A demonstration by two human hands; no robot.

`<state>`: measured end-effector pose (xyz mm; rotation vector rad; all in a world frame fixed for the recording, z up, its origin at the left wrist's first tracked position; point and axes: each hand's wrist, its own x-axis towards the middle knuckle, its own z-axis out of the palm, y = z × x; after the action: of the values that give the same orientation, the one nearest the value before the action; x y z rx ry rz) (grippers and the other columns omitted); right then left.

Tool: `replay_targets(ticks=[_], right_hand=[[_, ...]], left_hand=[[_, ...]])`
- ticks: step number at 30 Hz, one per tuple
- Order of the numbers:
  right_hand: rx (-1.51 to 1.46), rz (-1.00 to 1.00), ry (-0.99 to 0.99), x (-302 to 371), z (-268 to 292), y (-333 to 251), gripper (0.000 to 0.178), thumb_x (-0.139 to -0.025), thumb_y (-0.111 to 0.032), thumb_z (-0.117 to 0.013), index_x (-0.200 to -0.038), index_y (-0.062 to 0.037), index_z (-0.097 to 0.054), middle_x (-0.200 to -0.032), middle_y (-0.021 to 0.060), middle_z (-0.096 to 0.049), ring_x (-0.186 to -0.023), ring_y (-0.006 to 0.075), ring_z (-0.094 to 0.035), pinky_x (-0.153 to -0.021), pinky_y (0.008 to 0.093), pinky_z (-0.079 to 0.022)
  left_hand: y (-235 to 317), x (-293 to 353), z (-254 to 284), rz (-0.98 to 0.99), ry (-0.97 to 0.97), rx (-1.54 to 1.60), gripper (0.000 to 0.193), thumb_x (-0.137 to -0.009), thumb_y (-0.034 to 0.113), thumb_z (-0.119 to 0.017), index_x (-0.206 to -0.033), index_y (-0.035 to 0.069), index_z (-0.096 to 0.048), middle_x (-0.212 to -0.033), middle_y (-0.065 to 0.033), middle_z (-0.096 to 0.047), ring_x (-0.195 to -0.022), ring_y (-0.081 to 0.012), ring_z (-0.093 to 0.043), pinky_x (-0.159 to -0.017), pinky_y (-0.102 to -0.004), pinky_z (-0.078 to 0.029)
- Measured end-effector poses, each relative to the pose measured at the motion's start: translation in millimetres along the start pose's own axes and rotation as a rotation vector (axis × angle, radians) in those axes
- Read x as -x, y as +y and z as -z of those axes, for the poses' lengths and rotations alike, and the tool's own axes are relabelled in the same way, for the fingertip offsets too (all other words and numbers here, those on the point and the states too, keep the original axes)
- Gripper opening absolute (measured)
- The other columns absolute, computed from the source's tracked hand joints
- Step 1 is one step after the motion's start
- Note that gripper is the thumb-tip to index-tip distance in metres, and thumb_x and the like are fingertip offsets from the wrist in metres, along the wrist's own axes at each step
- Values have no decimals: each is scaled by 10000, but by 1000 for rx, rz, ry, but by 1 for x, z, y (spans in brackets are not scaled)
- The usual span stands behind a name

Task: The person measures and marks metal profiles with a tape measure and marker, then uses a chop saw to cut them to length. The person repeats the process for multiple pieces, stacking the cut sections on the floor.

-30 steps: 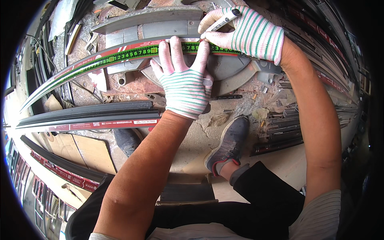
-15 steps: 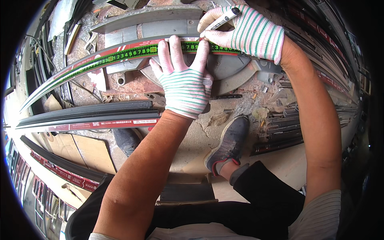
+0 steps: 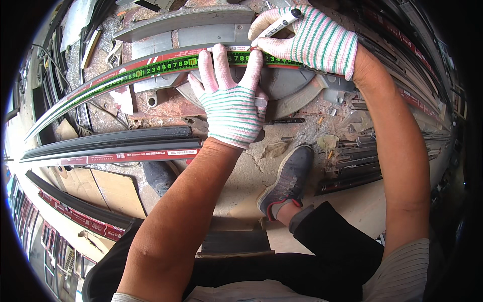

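A green-and-black tape measure blade (image 3: 166,67) lies stretched along a long red-labelled profile strip (image 3: 143,61). Over the blade, my left hand (image 3: 229,100) in a striped knit glove rests with its fingers spread, pressing down on blade and strip. Just to its right, my right hand (image 3: 312,43), gloved alike, pinches a white marker pen (image 3: 279,25) with a black end. The pen slants, its lower end at my fingertips beside the strip's far edge; the tip itself is hidden. Part of the blade passes under my right hand.
Under the strip sits a grey metal machine base (image 3: 289,83) with a round plate. A grey metal fence (image 3: 186,24) stands behind. Black profiles (image 3: 115,138) lie nearer on the left, cardboard (image 3: 100,189) below them. Dark offcuts (image 3: 354,161) are piled at right, beside my shoe (image 3: 289,178).
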<state>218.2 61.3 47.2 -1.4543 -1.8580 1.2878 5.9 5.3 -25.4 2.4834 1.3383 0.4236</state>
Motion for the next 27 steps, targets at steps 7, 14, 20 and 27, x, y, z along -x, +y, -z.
replay_targets(ticks=[7, 14, 20, 27], right_hand=[[3, 14, -10, -1, 0, 2, 204, -886, -125, -711, -1036, 14, -724, -959, 127, -746, -879, 196, -710, -805, 298, -572], [6, 2, -3, -2, 0, 0, 205, -886, -134, -709, -1028, 13, -726, -934, 128, -746, -860, 192, -710, -791, 299, -572], [6, 6, 10, -3, -1, 1, 206, -893, -150, -696, -1021, 7, -729, -926, 128, -745, -857, 202, -711, -791, 307, -573], [723, 556, -14, 2, 10, 9, 234, -927, -216, -672, -1086, -50, -714, -1093, 111, -722, -960, 252, -694, -872, 378, -558]], left_hand=[[0, 0, -1, -1, 6, -5, 873, -701, 301, -739, -1521, 320, -438, -1546, -295, -280, -1418, -556, -252, -1076, -783, -227], [-1, 0, -1, 3, 5, -18, 868, -701, 302, -739, -1516, 324, -443, -1546, -291, -283, -1417, -555, -254, -1072, -783, -228], [0, 0, 0, 7, 0, -2, 854, -709, 311, -733, -1513, 327, -447, -1546, -291, -284, -1418, -556, -252, -1074, -780, -225], [-1, 1, -1, -8, 20, 2, 821, -719, 312, -728, -1498, 319, -472, -1550, -296, -282, -1421, -558, -250, -1081, -776, -215]])
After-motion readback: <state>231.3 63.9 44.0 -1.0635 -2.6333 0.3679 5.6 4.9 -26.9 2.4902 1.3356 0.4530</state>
